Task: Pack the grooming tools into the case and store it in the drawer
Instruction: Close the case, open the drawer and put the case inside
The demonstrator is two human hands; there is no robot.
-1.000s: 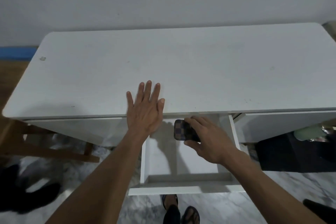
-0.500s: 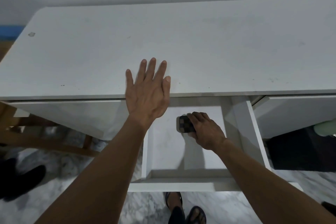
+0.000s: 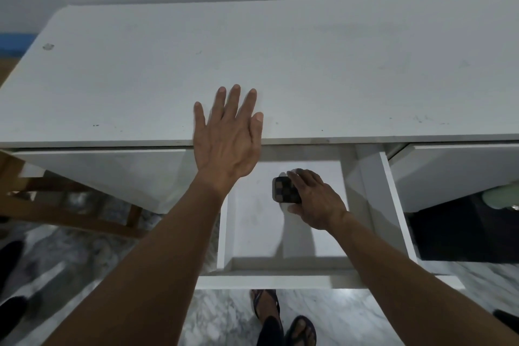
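The right hand (image 3: 314,202) grips the checkered case (image 3: 284,189) inside the open drawer (image 3: 276,279); above the drawer, the left hand (image 3: 227,135) lies flat, fingers spread, on the desk (image 3: 309,64).

Both forearms bare to frame edge, no sleeves showing. Left hand (image 3: 227,143): no ring, no watch, no strap; veins and tendons raised across back, nails short. Right hand (image 3: 316,202): likewise unadorned, wrist bare, knuckles creased. Down at bottom edge, feet in dark thong sandals (image 3: 283,320), straps crossing over toes, toes bare. Dark trouser leg (image 3: 271,331) falling over left foot, cloth detail lost in shadow.
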